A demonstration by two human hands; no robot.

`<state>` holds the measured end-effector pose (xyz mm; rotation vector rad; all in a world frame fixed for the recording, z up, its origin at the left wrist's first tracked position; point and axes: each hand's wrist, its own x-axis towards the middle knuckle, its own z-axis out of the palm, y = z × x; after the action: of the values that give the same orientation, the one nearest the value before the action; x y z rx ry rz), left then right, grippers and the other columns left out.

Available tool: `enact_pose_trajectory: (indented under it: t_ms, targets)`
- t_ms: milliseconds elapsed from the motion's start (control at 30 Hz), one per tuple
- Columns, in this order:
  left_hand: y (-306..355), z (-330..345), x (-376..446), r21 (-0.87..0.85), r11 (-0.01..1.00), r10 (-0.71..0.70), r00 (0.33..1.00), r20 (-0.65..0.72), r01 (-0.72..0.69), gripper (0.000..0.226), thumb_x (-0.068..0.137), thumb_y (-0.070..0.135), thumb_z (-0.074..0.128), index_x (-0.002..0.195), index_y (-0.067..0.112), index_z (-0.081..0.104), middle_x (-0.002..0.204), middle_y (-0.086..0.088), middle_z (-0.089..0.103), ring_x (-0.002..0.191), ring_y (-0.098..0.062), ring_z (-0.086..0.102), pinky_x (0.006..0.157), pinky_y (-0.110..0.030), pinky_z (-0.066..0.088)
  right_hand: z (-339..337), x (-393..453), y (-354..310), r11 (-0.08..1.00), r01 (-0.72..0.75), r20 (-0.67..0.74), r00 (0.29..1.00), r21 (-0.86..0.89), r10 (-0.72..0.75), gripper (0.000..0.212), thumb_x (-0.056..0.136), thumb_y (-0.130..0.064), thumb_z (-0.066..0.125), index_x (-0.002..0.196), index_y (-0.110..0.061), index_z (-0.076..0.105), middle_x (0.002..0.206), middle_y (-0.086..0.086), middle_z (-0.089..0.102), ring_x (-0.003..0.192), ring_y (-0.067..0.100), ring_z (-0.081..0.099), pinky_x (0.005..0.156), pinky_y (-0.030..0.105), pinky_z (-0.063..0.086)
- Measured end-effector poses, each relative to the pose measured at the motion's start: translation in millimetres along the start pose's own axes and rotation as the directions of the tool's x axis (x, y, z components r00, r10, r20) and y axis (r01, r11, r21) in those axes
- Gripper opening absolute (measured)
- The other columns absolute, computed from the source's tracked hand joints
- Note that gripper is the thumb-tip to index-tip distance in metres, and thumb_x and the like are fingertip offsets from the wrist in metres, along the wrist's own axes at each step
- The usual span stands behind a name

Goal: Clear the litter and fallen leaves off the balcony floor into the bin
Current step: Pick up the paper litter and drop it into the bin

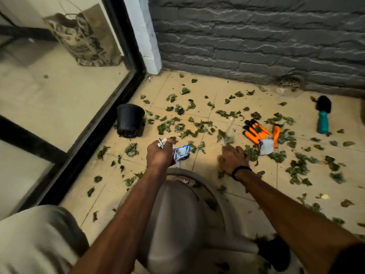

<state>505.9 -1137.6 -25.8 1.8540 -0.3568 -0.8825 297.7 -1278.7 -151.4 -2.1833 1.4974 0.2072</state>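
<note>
Left hand (160, 153) grips crumpled white-blue paper litter (180, 153); right hand (233, 158), 3 o'clock of it, finger state unclear, blurred, over green leaves (250, 152).

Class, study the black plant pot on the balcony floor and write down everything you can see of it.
The black plant pot looks like thin plastic, round and tapered, with a rolled rim. It lies tipped on its side on the beige tiled floor, beside the black door frame, its mouth turned up and away from the camera. Its inside is too dark to tell whether anything is in it. Green leaves are scattered near it; neither hand touches it.
</note>
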Motion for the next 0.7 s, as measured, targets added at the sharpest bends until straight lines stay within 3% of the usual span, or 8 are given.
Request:
enact_pose_trajectory:
  t_ms: [67, 133, 233, 300, 400, 467, 533, 700]
  targets:
    - [-9.7, 1.2, 16.0, 0.024, 1.000, -0.008, 1.000, -0.027, 0.009, 0.038, 0.077, 0.050, 0.069, 0.090, 0.014, 0.073, 0.076, -0.016, 0.073, 0.074, -0.040, 0.072, 0.078, -0.061, 0.060, 2.1, -3.5, 4.3, 0.995, -0.005, -0.159, 0.987, 0.098, 0.020, 0.063, 0.094, -0.055, 0.034, 0.133, -0.014, 0.060, 0.139, 0.016, 0.059, 0.134, 0.038, 0.043, 0.111, 0.059, 0.034]
    - [-38.7, 0.9, 41.8, 0.128, 0.991, -0.037, 0.999, -0.033, 0.041, 0.056, 0.060, 0.064, 0.066, 0.088, 0.016, 0.073, 0.079, -0.019, 0.074, 0.078, -0.041, 0.073, 0.081, -0.060, 0.060, 3.3, -19.3, -4.9, 0.978, 0.085, -0.329, 0.944, 0.192, -0.017, 0.051, 0.093, -0.050, 0.047, 0.120, -0.013, 0.070, 0.121, 0.014, 0.070, 0.124, 0.036, 0.054, 0.107, 0.051, 0.042]
    - [-38.7, 2.5, 25.7, 0.266, 0.961, -0.079, 0.997, 0.001, 0.076, 0.054, 0.065, 0.058, 0.067, 0.093, 0.012, 0.073, 0.091, -0.021, 0.074, 0.087, -0.038, 0.073, 0.084, -0.056, 0.060, 5.6, -48.9, -32.0, 0.920, 0.233, -0.253, 0.955, 0.314, -0.155, 0.036, 0.089, -0.037, 0.073, 0.120, -0.019, 0.073, 0.117, 0.004, 0.073, 0.102, 0.020, 0.063, 0.093, 0.032, 0.049]
    - [-21.2, 0.9, -0.5, 0.438, 0.897, -0.086, 0.995, 0.044, 0.058, 0.044, 0.084, 0.044, 0.067, 0.108, 0.008, 0.071, 0.108, -0.021, 0.072, 0.101, -0.037, 0.069, 0.084, -0.039, 0.057, 12.3, -61.6, -45.3, 0.885, 0.298, -0.188, 0.951, 0.358, -0.244, 0.041, 0.081, -0.032, 0.083, 0.119, -0.021, 0.074, 0.116, 0.000, 0.074, 0.088, 0.010, 0.060, 0.088, 0.026, 0.053]
    - [-20.3, -5.6, -0.2, 0.583, 0.808, -0.089, 0.996, -0.012, 0.079, 0.038, 0.096, 0.033, 0.064, 0.123, 0.006, 0.064, 0.125, -0.018, 0.065, 0.113, -0.035, 0.062, 0.079, -0.032, 0.047, 14.5, -70.6, -55.5, 0.818, 0.269, -0.169, 0.963, 0.509, -0.212, 0.062, 0.065, -0.039, 0.095, 0.121, -0.024, 0.073, 0.114, -0.013, 0.070, 0.091, 0.006, 0.062, 0.078, 0.012, 0.050]
    - [-22.8, -12.0, 7.4, 0.600, 0.797, -0.058, 0.998, -0.034, 0.067, 0.039, 0.096, 0.033, 0.062, 0.126, 0.007, 0.062, 0.130, -0.020, 0.062, 0.117, -0.036, 0.060, 0.086, -0.033, 0.048, 16.7, -74.1, -63.5, 0.799, 0.267, -0.100, 0.962, 0.538, -0.254, 0.077, 0.058, -0.044, 0.097, 0.127, -0.026, 0.070, 0.120, -0.016, 0.066, 0.099, 0.010, 0.064, 0.081, 0.021, 0.055]
    - [-23.1, -18.1, 11.5, 0.599, 0.799, -0.032, 0.999, -0.043, 0.051, 0.039, 0.097, 0.035, 0.061, 0.123, 0.006, 0.064, 0.126, -0.022, 0.064, 0.112, -0.038, 0.062, 0.080, -0.032, 0.044, 24.8, -74.0, -72.0, 0.829, 0.312, -0.056, 0.945, 0.464, -0.324, 0.074, 0.064, -0.042, 0.095, 0.131, -0.027, 0.067, 0.131, -0.008, 0.066, 0.110, 0.014, 0.063, 0.093, 0.033, 0.056]
    - [-21.0, -30.0, 7.0, 0.554, 0.833, 0.031, 0.998, -0.057, 0.006, 0.033, 0.098, 0.034, 0.061, 0.117, 0.008, 0.070, 0.115, -0.020, 0.070, 0.103, -0.036, 0.066, 0.076, -0.031, 0.046, 44.8, -71.2, -92.3, 0.857, 0.400, -0.029, 0.910, 0.325, -0.413, 0.061, 0.081, -0.019, 0.084, 0.137, -0.015, 0.062, 0.141, 0.006, 0.061, 0.128, 0.025, 0.057, 0.109, 0.034, 0.044]
